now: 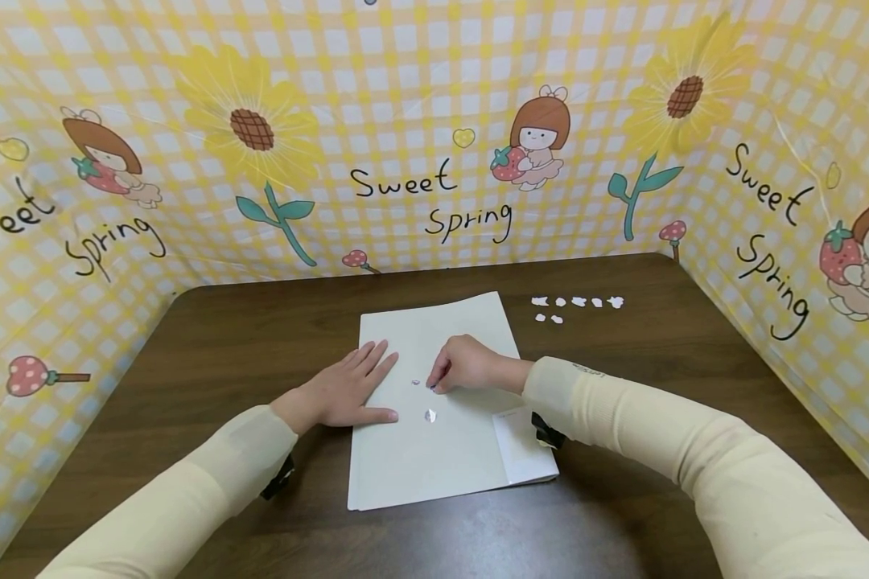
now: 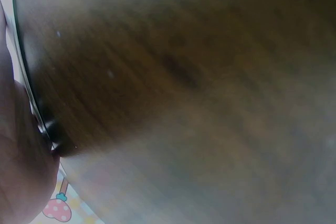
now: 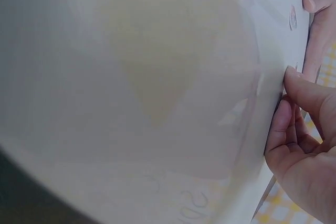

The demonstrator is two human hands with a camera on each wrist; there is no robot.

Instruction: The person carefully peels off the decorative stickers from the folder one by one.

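Note:
A white folder-like sheet (image 1: 442,458) lies on the table. Two small shiny stickers are visible on it: a larger sticker (image 1: 430,416) towards the front and a smaller sticker (image 1: 416,383) behind it. My left hand (image 1: 351,386) rests flat on the sheet's left side, fingers spread. At the middle of the sheet, my right hand (image 1: 469,363) pinches a small bluish sticker (image 1: 433,388) against the surface; the fingertips mostly cover it. In the right wrist view the fingers of this right hand (image 3: 302,129) are curled, with the thumb touching the sheet.
Several small white cut-out pieces (image 1: 578,302) lie in two rows on the brown table (image 1: 261,322), right of the sheet. A white flap (image 1: 525,450) covers the sheet's lower right corner. Yellow checked cloth (image 1: 405,96) surrounds the table's back and sides.

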